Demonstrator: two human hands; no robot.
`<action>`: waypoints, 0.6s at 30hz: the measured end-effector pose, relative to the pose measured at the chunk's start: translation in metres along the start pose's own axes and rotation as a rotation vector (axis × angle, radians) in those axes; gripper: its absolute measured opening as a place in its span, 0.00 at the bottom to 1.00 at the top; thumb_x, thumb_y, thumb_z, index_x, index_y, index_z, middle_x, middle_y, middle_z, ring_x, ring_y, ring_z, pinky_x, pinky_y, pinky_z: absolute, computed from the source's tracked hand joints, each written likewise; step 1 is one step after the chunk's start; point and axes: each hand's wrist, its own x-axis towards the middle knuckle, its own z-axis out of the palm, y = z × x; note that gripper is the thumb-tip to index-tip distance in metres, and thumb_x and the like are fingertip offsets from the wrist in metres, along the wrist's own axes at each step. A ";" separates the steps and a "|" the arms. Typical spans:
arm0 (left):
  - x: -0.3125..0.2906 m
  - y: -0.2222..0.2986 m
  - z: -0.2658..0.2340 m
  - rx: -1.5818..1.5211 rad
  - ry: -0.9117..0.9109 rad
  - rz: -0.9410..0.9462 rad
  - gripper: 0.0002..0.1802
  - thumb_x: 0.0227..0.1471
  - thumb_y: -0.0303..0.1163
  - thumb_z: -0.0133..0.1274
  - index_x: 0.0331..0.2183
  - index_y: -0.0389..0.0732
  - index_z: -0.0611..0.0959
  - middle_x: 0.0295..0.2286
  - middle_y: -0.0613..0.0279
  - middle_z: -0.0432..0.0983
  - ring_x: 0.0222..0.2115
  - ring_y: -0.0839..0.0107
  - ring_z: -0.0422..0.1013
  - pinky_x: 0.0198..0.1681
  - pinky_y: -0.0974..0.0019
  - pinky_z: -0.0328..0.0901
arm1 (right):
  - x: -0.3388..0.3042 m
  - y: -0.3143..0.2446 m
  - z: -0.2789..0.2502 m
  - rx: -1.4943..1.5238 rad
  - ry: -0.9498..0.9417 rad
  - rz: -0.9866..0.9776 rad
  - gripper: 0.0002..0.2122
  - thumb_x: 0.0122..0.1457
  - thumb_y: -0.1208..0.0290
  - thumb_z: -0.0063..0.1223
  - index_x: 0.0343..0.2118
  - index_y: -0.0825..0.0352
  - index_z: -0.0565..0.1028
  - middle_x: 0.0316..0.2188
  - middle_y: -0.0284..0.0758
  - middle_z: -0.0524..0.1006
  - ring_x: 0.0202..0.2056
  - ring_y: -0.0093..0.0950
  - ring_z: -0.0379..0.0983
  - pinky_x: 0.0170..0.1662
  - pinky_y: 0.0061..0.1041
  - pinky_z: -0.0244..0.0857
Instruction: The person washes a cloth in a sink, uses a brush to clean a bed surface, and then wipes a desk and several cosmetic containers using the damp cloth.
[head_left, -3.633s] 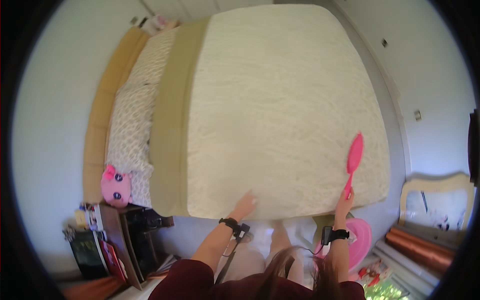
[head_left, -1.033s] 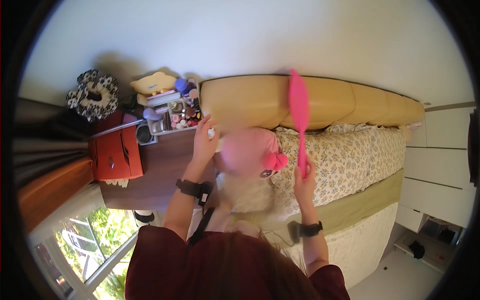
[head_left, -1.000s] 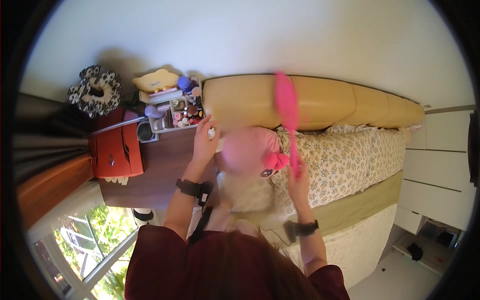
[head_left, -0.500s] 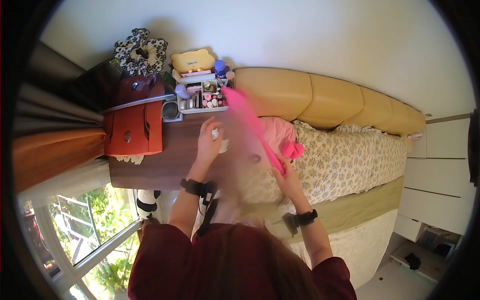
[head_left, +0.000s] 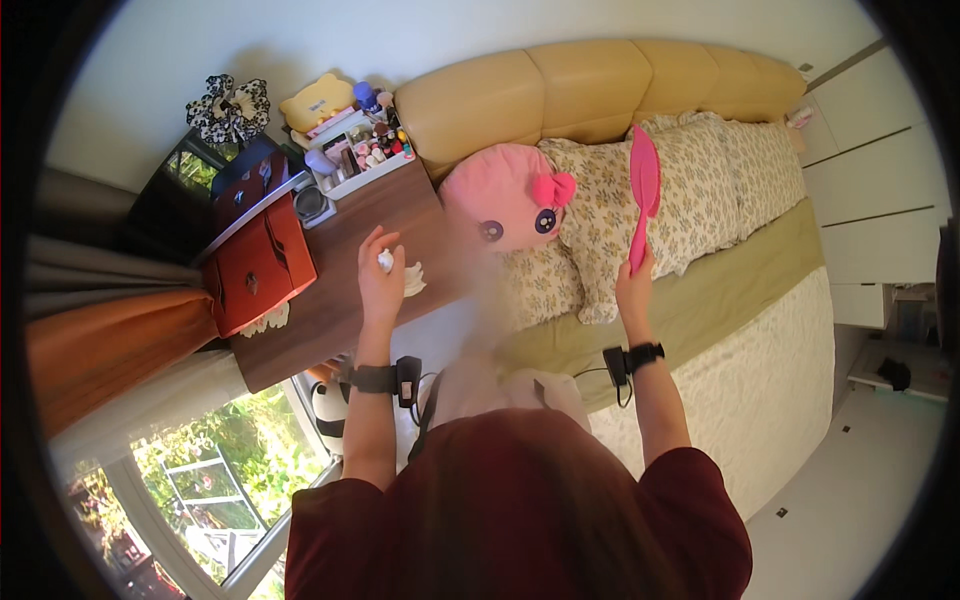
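Note:
My right hand (head_left: 633, 295) is closed round the handle of a pink hairbrush (head_left: 646, 180), held upright over the bed with its head pointing away from me. Behind the brush lie flower-patterned pillows (head_left: 690, 190). A small white wad (head_left: 385, 260), perhaps tissue, sits in the curled fingers of my left hand (head_left: 378, 290), above the front part of a brown wooden tabletop (head_left: 385, 220). Just right of that hand, a crumpled white piece (head_left: 413, 280) rests on the tabletop. A round pink cushion (head_left: 500, 185) with a bow and big eyes leans between the tabletop and the pillows.
At the tabletop's back stands a white organizer (head_left: 370, 175) of cosmetics, beside a yellow case (head_left: 320, 100). An orange-red folder-like case (head_left: 262, 265) and a dark screen (head_left: 215, 180) are at left. A tan padded headboard (head_left: 590, 85) runs along the wall.
My right hand has swung the pink hairbrush from over the tabletop's edge rightward to above the bed. The view has turned, and the left hand still holds the white wad.

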 end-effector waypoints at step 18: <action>-0.053 0.019 -0.014 0.061 -0.034 0.019 0.11 0.48 0.27 0.51 0.38 0.38 0.77 0.47 0.52 0.66 0.50 0.59 0.62 0.53 0.62 0.55 | 0.094 0.085 -0.010 -0.524 -0.020 0.064 0.16 0.52 0.72 0.49 0.46 0.59 0.68 0.36 0.42 0.73 0.38 0.42 0.70 0.37 0.41 0.65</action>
